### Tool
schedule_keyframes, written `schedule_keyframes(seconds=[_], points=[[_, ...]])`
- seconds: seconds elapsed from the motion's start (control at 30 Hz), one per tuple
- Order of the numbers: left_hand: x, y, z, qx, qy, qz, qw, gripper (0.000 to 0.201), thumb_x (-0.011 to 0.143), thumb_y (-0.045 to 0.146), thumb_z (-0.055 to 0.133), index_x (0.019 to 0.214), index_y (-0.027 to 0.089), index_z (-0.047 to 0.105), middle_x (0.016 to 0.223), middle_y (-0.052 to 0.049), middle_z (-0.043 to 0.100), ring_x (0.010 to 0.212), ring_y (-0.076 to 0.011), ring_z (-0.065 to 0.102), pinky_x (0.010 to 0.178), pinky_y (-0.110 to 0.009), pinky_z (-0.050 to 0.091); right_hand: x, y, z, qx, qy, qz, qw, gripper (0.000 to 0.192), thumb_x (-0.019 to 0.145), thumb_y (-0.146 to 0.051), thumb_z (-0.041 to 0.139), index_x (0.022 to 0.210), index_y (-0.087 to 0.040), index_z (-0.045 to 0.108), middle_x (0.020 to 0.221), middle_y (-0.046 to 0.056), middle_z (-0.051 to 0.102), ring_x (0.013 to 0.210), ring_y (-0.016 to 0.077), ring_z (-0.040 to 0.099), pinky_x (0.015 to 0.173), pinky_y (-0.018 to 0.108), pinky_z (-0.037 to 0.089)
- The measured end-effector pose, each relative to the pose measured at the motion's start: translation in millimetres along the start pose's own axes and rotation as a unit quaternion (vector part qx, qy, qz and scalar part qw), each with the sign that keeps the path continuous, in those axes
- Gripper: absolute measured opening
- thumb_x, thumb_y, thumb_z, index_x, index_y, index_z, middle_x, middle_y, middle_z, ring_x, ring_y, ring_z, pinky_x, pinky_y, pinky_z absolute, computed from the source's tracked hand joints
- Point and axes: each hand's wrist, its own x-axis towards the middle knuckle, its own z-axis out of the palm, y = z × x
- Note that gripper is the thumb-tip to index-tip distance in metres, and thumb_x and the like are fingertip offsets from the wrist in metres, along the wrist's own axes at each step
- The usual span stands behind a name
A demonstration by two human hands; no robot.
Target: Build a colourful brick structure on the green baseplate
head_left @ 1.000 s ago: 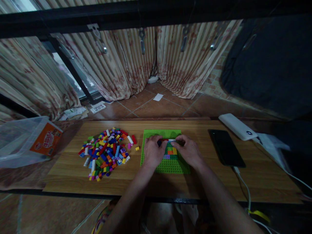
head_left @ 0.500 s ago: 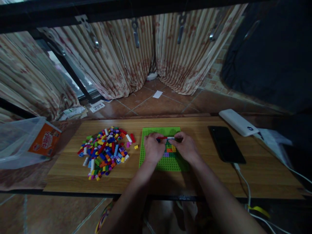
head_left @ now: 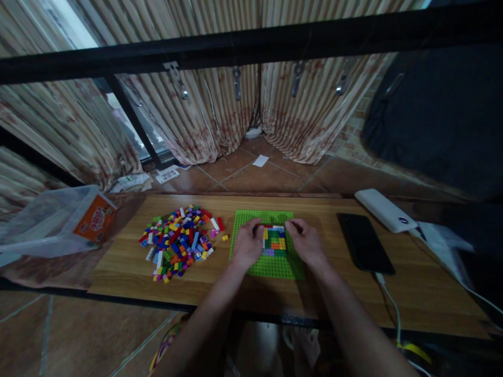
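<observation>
1. Head view, left hand (head_left: pixel 248 245): fingers curled, thumb near forefinger, at the left side of the block (head_left: pixel 275 244). Whether a brick is gripped cannot be determined.
2. Head view, right hand (head_left: pixel 307 243): fingers bent, tips close together near the block's far right corner. Contents of the grip cannot be determined.
3. Block: located between both hands' fingertips, on the plate (head_left: pixel 275 269), which extends below the fingers.
4. Pile (head_left: pixel 178 248): well left of the left fingers; yellow brick (head_left: pixel 225 237) lies between.
5. Phone (head_left: pixel 365 243): right of the right fingers.
</observation>
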Motion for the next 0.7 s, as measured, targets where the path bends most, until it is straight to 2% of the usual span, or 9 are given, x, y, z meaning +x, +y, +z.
schedule_keyframes(seconds=[0.1, 0.2, 0.4, 0.5, 0.6, 0.7], points=[[-0.5, -2.0, -11.9, -0.031, 0.014, -0.029, 0.999, 0.031, 0.090, 0.022, 0.047, 0.117, 0.016, 0.063, 0.119, -0.010, 0.067, 0.109, -0.0215, 0.062, 0.096, -0.033, 0.047, 2.7, 2.1, -4.0, 0.009, 0.024, 0.001, 1.000, 0.046, 0.084, -0.053, 0.044, 0.095, -0.016, 0.069, 0.092, 0.012, 0.073, 0.086, 0.0247, 0.066, 0.080, 0.039, 0.048], [1.4, -3.5, -22.3, -0.049, 0.034, -0.031, 0.998, 0.031, 0.089, 0.022, 0.049, 0.116, 0.015, 0.063, 0.117, -0.012, 0.068, 0.108, -0.0224, 0.063, 0.095, -0.033, 0.048, 3.8, 2.9, -4.0, 0.003, 0.041, -0.007, 0.999, 0.048, 0.083, -0.055, 0.044, 0.097, -0.016, 0.069, 0.093, 0.013, 0.073, 0.085, 0.0256, 0.066, 0.081, 0.040, 0.048], [8.8, -14.4, -33.7, -0.128, 0.105, -0.012, 0.986, 0.026, 0.087, 0.024, 0.051, 0.106, 0.016, 0.067, 0.104, -0.009, 0.071, 0.094, -0.0196, 0.066, 0.084, -0.029, 0.050, 2.6, -7.0, -1.4, 0.034, 0.085, -0.030, 0.995, 0.045, 0.083, -0.053, 0.047, 0.097, -0.016, 0.069, 0.095, 0.013, 0.073, 0.087, 0.0242, 0.065, 0.081, 0.039, 0.048], [8.0, -14.4, -35.2, -0.193, 0.115, -0.007, 0.974, 0.022, 0.088, 0.029, 0.051, 0.091, 0.016, 0.068, 0.087, -0.006, 0.072, 0.080, -0.0167, 0.065, 0.074, -0.026, 0.049, 0.1, -16.9, 1.4, 0.052, 0.105, -0.037, 0.992, 0.041, 0.083, -0.050, 0.049, 0.094, -0.016, 0.070, 0.093, 0.012, 0.073, 0.087, 0.0237, 0.065, 0.081, 0.038, 0.048], [-2.6, -2.3, -32.9, -0.237, 0.087, -0.008, 0.968, 0.026, 0.089, 0.032, 0.048, 0.075, 0.017, 0.063, 0.066, 0.000, 0.064, 0.063, -0.0125, 0.059, 0.061, -0.022, 0.044, -7.5, -27.5, 9.0, 0.068, 0.082, -0.045, 0.993, 0.038, 0.083, -0.048, 0.051, 0.091, -0.016, 0.070, 0.092, 0.010, 0.073, 0.086, 0.0231, 0.065, 0.079, 0.037, 0.048], [-21.0, 17.2, -28.6, -0.245, 0.053, 0.013, 0.968, 0.033, 0.092, 0.035, 0.043, 0.066, 0.018, 0.056, 0.057, 0.003, 0.054, 0.054, -0.0100, 0.050, 0.055, -0.021, 0.039, -20.9, -37.1, 19.1, 0.071, 0.017, -0.058, 0.996, 0.035, 0.083, -0.046, 0.052, 0.091, -0.017, 0.069, 0.089, 0.009, 0.073, 0.079, 0.0213, 0.065, 0.073, 0.034, 0.050]])
